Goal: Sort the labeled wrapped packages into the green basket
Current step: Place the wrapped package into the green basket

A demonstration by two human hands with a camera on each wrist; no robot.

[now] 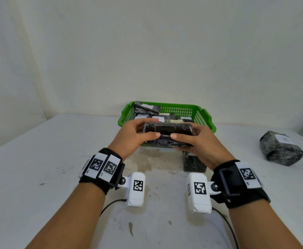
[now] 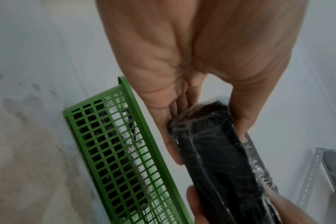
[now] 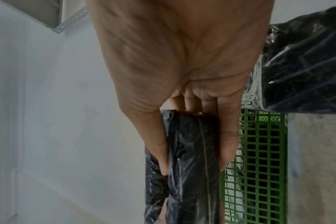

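a: package [image 1: 167, 129], the long black wrapped one, is held by both ends just above the near edge of the green basket [image 1: 206, 115], in front of the person.
b: how do the hands have it?
a: left hand [image 1: 136, 135] grips the left end, thumb along the near side and fingers [image 2: 175, 145] curled over the far side. right hand [image 1: 197, 141] grips the right end the same way, thumb toward the middle, its fingers [image 3: 228, 136] wrapped round the far side.
b: is a label showing on it?
a: can't tell, only black wrap faces the cameras.
b: and in the basket?
a: several black wrapped packages [image 1: 147, 107] with white labels lie in it, one propped against the back left corner.
b: anything outside it?
a: a small dark package [image 1: 193, 163] sits on the white counter [image 1: 39, 159] under the right hand, and a bulky package [image 1: 282, 150] with a white label lies well apart at the right edge.
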